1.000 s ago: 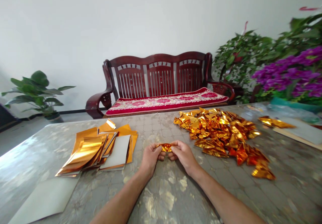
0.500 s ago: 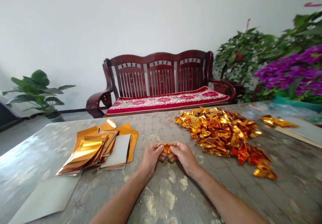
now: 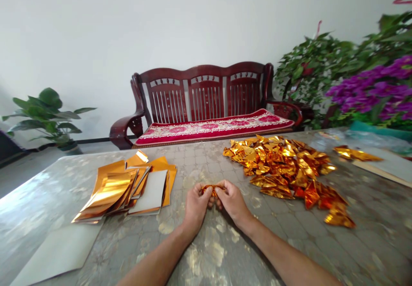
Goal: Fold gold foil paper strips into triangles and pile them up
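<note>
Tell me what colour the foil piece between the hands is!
Shiny orange-gold; the foil piece shows in the head view.

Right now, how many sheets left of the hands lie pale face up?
2: one pale sheet on the gold sheet pile, another pale sheet on the table at lower left. More may be partly or wholly hidden in the pile.

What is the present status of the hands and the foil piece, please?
Left hand, right hand: both pinching foil piece. Piece partly hidden in grip. Foil pile right, sheets left, both untouched.
</note>
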Demonstrator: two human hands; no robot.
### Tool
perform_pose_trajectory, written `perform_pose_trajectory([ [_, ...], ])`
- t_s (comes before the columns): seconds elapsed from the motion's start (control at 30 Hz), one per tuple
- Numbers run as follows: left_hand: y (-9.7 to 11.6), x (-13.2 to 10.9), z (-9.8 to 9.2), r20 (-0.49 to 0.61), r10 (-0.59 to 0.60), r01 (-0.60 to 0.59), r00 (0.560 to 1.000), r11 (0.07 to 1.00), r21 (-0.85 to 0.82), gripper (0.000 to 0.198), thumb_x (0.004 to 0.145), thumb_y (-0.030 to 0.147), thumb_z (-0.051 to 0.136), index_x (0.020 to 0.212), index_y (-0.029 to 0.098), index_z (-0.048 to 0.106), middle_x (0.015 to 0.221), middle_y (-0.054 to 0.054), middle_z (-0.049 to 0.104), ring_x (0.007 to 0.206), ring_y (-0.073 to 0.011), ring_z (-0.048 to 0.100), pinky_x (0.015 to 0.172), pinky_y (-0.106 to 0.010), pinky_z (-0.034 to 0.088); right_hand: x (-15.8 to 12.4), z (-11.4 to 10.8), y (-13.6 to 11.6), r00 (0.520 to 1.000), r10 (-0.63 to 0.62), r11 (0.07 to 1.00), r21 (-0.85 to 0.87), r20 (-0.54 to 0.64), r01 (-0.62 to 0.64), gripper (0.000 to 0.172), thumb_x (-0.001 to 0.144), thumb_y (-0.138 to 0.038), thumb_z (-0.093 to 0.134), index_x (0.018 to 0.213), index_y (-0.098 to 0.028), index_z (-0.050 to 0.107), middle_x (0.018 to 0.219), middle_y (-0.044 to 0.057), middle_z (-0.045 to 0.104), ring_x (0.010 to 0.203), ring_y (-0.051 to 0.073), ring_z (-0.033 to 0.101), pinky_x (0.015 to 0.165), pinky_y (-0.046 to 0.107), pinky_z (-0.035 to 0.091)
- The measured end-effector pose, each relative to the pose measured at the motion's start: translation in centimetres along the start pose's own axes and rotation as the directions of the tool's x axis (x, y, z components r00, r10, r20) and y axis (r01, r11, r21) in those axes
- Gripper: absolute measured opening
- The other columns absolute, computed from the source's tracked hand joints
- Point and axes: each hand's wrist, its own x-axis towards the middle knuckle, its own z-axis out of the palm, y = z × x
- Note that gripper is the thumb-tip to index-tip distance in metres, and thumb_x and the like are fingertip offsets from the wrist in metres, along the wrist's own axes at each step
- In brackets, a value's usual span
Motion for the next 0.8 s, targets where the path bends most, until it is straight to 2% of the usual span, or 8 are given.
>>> perform_pose_trajectory([
  [0.23, -0.2, -0.3, -0.2, -0.06, 0.098, -0.083, 0.993, 0.974, 0.211, 0.018, 0.077, 0.032, 0.064, 0.074, 0.015, 0.064, 0.053, 0.002, 0.061, 0.045, -0.0106, 0.054, 0.046, -0.019, 0.041, -0.3, 0.5, 0.2, 0.999, -0.044, 0.998, -0.036, -0.009, 0.043, 0.017, 0.076, -0.037, 0.056, 0.076, -0.021, 0.05, 0.05, -0.006, 0.056, 0.037, 0.01, 0.048, 0.036, 0.021, 0.038],
  [0.4, 0.2, 0.1, -0.3, -0.055, 0.023, -0.021, 0.998, 0.999, 0.037, 0.024, 0.075, 0.037, 0.067, 0.075, 0.013, 0.066, 0.054, 0.001, 0.064, 0.045, -0.0109, 0.056, 0.046, -0.02, 0.045, 0.3, -0.1, -0.2, 0.999, 0.002, 1.0, -0.019, 0.049, -0.001, 0.017, 0.078, -0.037, 0.054, 0.081, -0.02, 0.052, 0.054, -0.005, 0.06, 0.039, 0.011, 0.053, 0.039, 0.022, 0.043],
  [0.5, 0.4, 0.7, -0.5, -0.086, -0.013, 0.01, 0.996, 0.999, -0.039, 0.027, 0.074, 0.039, 0.068, 0.078, 0.012, 0.068, 0.055, 0.001, 0.065, 0.046, -0.0116, 0.059, 0.046, -0.02, 0.048, 0.8, -0.7, -0.4, 0.999, -0.017, 0.998, -0.062, 0.036, 0.019, 0.017, 0.078, -0.033, 0.052, 0.089, -0.02, 0.055, 0.055, -0.005, 0.062, 0.042, 0.012, 0.057, 0.042, 0.022, 0.046],
  [0.8, -0.6, 1.4, -0.8, -0.057, -0.041, 0.039, 0.998, 0.999, -0.033, 0.024, 0.077, 0.032, 0.068, 0.084, 0.009, 0.07, 0.059, -0.002, 0.069, 0.047, -0.0122, 0.063, 0.048, -0.021, 0.053, 1.0, -0.9, 0.1, 0.998, -0.057, 0.978, -0.202, -0.01, 0.054, 0.018, 0.079, -0.028, 0.048, 0.093, -0.021, 0.056, 0.055, -0.005, 0.061, 0.042, 0.014, 0.06, 0.04, 0.022, 0.047],
])
